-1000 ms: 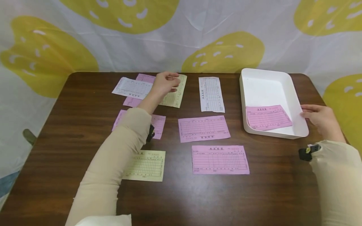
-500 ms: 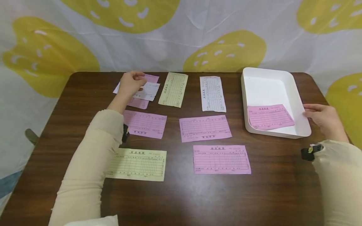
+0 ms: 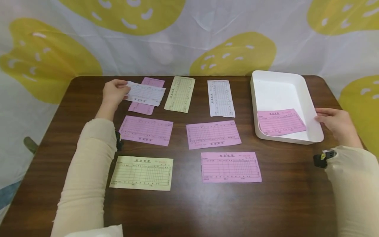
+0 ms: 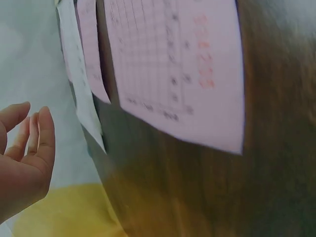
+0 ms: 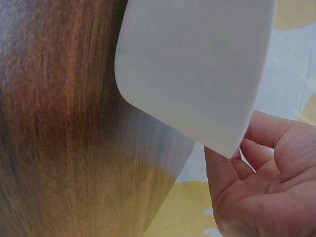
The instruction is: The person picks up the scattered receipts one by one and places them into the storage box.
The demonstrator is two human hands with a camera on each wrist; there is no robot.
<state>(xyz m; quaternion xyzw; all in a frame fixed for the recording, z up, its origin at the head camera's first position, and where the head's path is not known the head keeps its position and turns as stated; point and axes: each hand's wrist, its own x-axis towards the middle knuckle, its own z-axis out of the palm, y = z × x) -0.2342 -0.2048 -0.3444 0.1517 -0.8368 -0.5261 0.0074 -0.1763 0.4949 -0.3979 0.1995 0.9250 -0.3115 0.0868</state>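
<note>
My left hand is at the left end of a white receipt slip, overlapping it in the head view. In the left wrist view its fingers are loosely bent, with a gap between them and the slip. That slip lies across a pink receipt slip, which it partly covers. On the right, my right hand pinches the side wall of a white tray. The right wrist view has the thumb and fingers at the tray's edge. Pink slips lie in the tray's near part.
More receipt slips lie spread flat on the dark wooden table: yellow ones at the back and front left, a white one, and pink ones in the middle. A patterned cloth hangs behind the table's back edge.
My left hand has moved left, from over the yellow slip at the back, across the white slip to its left end. The right hand and tray have stayed in place.
</note>
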